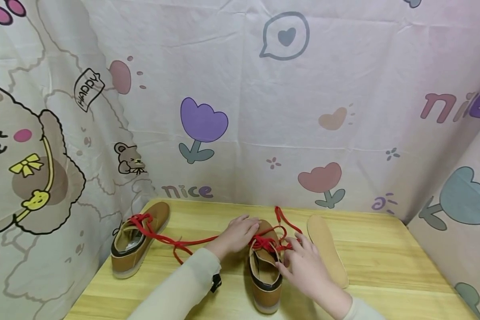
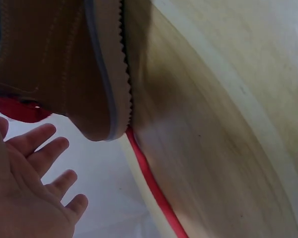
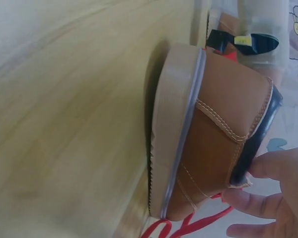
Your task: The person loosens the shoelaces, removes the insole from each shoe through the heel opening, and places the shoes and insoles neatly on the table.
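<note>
A brown leather shoe (image 1: 267,298) with a black collar stands upright on the table, toe pointing away. Tied across its front is a red shoelace (image 1: 264,242) with long loose ends. My left hand (image 1: 238,234) is at the left of the toe, and its fingers spread loosely near the lace in the left wrist view. At the shoe's right side is my right hand (image 1: 307,263). Its thumb touches the collar edge in the right wrist view, with the other fingers extended beside the lace. Further left stands a second brown shoe (image 1: 124,266), also with red laces.
A tan insole (image 1: 329,250) lies to the right of the middle shoe, partly behind my right hand. Red lace ends trail over the wooden table (image 1: 388,266) between the shoes. A printed cloth (image 1: 260,89) hangs behind and at both sides.
</note>
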`<state>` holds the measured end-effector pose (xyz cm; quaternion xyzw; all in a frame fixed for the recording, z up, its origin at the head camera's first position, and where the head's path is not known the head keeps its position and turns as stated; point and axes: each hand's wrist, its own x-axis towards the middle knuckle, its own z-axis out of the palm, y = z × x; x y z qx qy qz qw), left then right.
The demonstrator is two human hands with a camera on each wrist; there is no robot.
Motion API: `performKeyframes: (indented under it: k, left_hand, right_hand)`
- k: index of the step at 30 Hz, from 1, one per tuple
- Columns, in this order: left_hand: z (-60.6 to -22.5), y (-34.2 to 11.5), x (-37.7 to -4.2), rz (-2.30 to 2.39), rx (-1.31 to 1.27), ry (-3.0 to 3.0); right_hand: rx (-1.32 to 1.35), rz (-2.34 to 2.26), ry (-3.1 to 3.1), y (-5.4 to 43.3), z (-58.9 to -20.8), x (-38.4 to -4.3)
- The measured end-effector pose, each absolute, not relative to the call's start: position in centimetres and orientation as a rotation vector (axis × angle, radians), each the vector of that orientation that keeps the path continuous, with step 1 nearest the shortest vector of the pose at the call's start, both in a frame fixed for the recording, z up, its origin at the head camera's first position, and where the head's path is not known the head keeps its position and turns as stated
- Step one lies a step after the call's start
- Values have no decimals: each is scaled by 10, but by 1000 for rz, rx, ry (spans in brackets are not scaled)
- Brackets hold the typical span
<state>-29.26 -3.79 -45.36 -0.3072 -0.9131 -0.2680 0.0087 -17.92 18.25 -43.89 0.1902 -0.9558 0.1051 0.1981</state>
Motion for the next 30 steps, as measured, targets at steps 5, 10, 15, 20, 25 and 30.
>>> performKeyframes:
  k: [5,10,15,20,25,30]
  left_hand:
    - [-459,-40,-295,-805,-957,-2934]
    - [-462,-43,-294,-733,-970,-2998]
    - [-462,-45,-292,-685,-977,-3014]
    - [-459,-49,-288,-640,-983,-3017]
    - [-455,-53,-280,-567,-982,-3020]
    - [-455,-56,-271,-478,-963,-3023]
  right_hand:
    - [520,281,-2723,182,-442,-179]
    - [530,276,-2722,182,-442,-178]
    - [540,279,-2707,183,-441,-178]
    - [554,299,-2710,187,-439,-178]
    - [533,289,-2749,192,-437,-180]
    - [503,261,-2779,200,-435,-184]
